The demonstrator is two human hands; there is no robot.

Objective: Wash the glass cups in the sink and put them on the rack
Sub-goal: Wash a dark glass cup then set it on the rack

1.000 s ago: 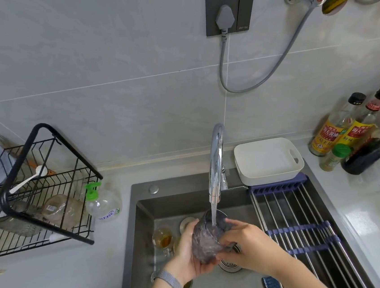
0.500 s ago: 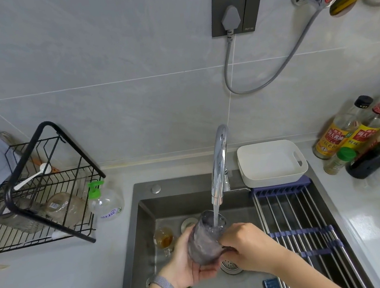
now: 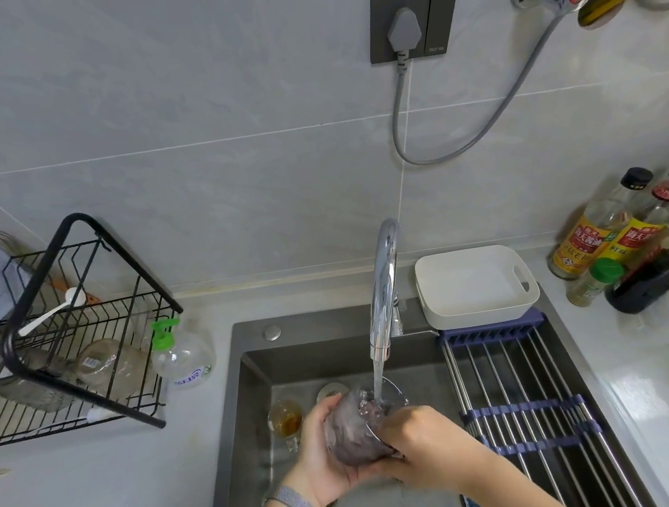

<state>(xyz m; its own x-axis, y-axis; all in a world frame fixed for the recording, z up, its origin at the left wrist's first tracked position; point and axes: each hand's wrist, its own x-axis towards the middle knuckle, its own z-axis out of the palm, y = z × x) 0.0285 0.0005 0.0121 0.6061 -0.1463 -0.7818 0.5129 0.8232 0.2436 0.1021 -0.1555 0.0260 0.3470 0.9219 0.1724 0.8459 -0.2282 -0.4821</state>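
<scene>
head | glass cup (image 3: 354, 433) tilted further toward right hand (image 3: 423, 446) | water running

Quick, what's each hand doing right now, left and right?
Left hand: grips the glass cup from the side, under the running faucet.
Right hand: fingers curled on the same cup at its rim.

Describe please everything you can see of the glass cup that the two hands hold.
The glass cup is clear, purplish glass, tilted with its mouth up and right under the faucet. Running water falls into the mouth. It is held over the sink. The left hand wraps its side and base; the right hand grips near the rim.
</scene>
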